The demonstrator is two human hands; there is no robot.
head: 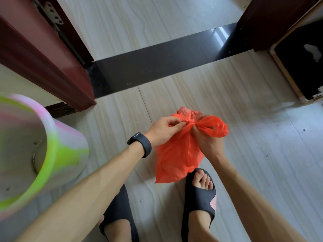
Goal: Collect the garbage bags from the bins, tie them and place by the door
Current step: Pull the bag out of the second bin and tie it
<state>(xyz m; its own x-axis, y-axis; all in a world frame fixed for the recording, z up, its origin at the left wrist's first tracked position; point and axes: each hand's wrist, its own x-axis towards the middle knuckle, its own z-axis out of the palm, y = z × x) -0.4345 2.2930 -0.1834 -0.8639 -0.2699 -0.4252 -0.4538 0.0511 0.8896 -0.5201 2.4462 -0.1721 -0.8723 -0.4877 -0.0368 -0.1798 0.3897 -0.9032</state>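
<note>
Thin crinkled orange plastic bag point(176, 154), glossy marbled plastic bin point(52, 145), polished dark stone threshold point(157, 67) — pale wood-grain floor point(244, 110), matt rubber slippers point(201, 198).

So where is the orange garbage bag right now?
In the head view, the orange garbage bag hangs at centre, gripped at its neck by the left hand and right hand, above the right slipper, near the dark threshold.

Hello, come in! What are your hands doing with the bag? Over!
Left hand and right hand both pinching the orange bag at its neck, mid-tie. Bag hangs above the floor. Doorway ahead clear; bin at left.
</note>
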